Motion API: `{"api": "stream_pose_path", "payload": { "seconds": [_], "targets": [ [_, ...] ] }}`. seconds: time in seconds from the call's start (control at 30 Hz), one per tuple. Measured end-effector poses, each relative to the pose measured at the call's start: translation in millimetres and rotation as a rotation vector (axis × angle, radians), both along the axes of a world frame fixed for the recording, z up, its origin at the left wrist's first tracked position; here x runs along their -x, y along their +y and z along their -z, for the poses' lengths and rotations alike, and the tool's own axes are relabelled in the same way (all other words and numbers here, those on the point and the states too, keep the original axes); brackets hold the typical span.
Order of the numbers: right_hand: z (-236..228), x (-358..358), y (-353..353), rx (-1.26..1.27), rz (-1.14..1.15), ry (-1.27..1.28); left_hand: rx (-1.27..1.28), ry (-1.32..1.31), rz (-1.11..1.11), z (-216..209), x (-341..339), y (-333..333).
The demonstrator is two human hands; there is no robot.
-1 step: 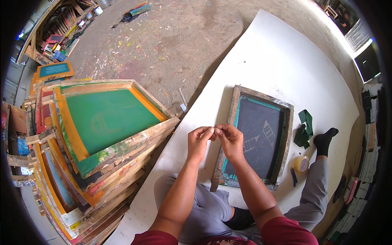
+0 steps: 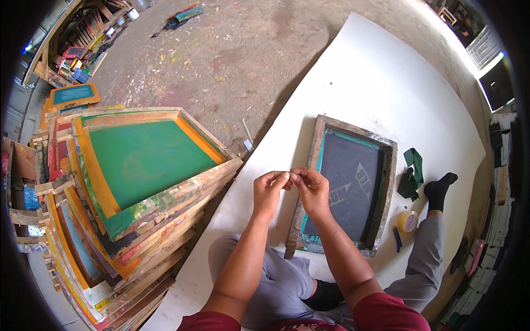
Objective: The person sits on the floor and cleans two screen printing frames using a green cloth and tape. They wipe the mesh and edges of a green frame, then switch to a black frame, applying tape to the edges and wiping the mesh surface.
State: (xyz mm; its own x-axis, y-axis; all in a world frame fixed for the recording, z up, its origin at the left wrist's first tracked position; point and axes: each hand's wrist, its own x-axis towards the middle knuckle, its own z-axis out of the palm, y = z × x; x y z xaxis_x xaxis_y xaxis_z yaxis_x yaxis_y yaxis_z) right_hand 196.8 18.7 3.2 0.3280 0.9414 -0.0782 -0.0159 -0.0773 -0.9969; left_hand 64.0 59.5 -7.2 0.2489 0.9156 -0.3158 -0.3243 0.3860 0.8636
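My left hand (image 2: 269,190) and my right hand (image 2: 311,193) meet with pinched fingertips above the left edge of a wooden screen-printing frame (image 2: 390,182). Whatever is between the fingers is too small to make out. The frame lies on a white sheet (image 2: 381,77), its dark mesh (image 2: 348,165) bearing pale lettering and a triangular shape. To the frame's right lie a dark green fabric strip (image 2: 409,179), a roll of clear yellowish tape (image 2: 407,222) and a small dark blue tool (image 2: 397,239), perhaps a cutter.
A tall stack of wooden screen frames (image 2: 182,204) rises at my left, the top one with green mesh (image 2: 149,160). My outstretched leg (image 2: 422,265) borders the right side. Past the sheet is a paint-spotted concrete floor (image 2: 221,71); a shelf (image 2: 52,52) with containers stands far left.
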Motion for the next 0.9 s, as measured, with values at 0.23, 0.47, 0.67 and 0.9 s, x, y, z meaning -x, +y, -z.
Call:
{"api": "stream_pose_path", "payload": {
  "seconds": [0.23,0.47,0.67,0.9],
  "targets": [
    [-10,-4,8,-0.085,-0.003,-0.524,-0.022,0.138,0.011,-1,1,4],
    [-4,5,11,-0.144,-0.009,-0.993,0.079,0.174,-0.028,8,-5,6],
    [-4,16,22,-0.178,-0.029,-0.914,0.177,0.051,-0.16,-4,0,8],
    [12,17,54,0.209,-0.052,-0.175,0.158,0.177,-0.151,2,5,15]
  ]
}}
